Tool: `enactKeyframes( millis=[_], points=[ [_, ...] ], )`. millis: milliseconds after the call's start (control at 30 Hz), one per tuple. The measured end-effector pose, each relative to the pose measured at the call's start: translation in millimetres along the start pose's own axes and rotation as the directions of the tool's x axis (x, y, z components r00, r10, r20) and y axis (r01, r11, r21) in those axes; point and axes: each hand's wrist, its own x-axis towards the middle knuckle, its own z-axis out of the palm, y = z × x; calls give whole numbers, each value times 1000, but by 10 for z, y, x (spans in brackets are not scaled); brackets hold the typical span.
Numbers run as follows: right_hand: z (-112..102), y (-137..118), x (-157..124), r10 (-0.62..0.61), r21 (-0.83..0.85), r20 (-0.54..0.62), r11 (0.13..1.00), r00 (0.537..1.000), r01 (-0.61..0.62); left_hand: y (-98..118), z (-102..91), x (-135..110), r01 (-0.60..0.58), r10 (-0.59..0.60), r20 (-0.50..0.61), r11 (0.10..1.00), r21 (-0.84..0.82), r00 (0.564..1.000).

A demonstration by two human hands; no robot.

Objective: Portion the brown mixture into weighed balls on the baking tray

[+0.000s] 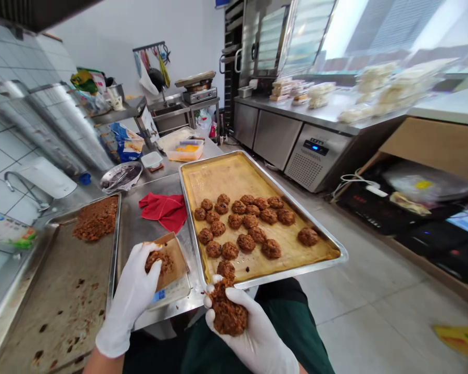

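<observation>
My gloved left hand [140, 280] pinches a small lump of brown, crumbly mixture [153, 259] above an open cardboard box [175, 262]. Crumbs lie in the box, which rests on a kitchen scale [179, 289] with a lit blue display. In my gloved right hand [253, 322] is a larger clump of the same mixture [229, 311], near the front edge of the baking tray. Several rounded brown balls [247, 242] sit in loose rows on the lined baking tray [222, 174]. One ball [226, 269] at the tray's front is partly covered by the clump.
A second metal tray [68, 291] on the left bears a slab of mixture [97, 218] at its far end. A red cloth [164, 210] lies between the trays. Behind are a plastic tub with orange contents [185, 150] and a wrapped bowl [121, 175].
</observation>
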Motion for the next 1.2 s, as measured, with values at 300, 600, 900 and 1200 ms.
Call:
enactKeyframes(
  millis=[300,600,900,1200],
  points=[
    [-14,-52,16,-61,36,-103,997,993,65,-11,-113,-323,-57,95,-128,960,274,987],
    [66,-274,57,-76,38,-97,996,992,80,-144,-82,-504,-116,105,50,851,511,993],
    [-44,-171,111,-33,-79,-27,996,999,31,565,493,-1026,-345,364,-58,914,211,929],
    [-166,-154,-33,-73,-305,28,949,997,79,721,724,-892,-330,327,49,936,120,944]
  ],
)
